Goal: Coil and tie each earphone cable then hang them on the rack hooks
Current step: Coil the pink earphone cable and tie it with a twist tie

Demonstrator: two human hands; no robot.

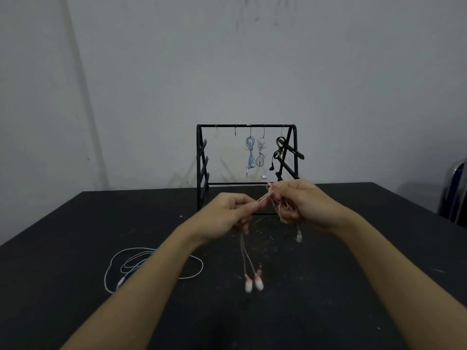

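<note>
While three tied bundles are hanging on the rack (246, 126), both hands are working the pink earphones (249, 263): right hand (300, 203) gripping the coil, left hand (233, 210) pinching a strand. White earphones (151, 266) are lying uncoiled on the table (353, 274).

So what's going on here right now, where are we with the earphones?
A person is working on the pink earphones above the black table. The right hand grips the bundled cable while the left hand pinches a strand; the earbuds dangle below. Three coiled sets, blue, white and black, already hang on the rack, and two hooks look free. Another white-blue set lies loose on the table.
</note>
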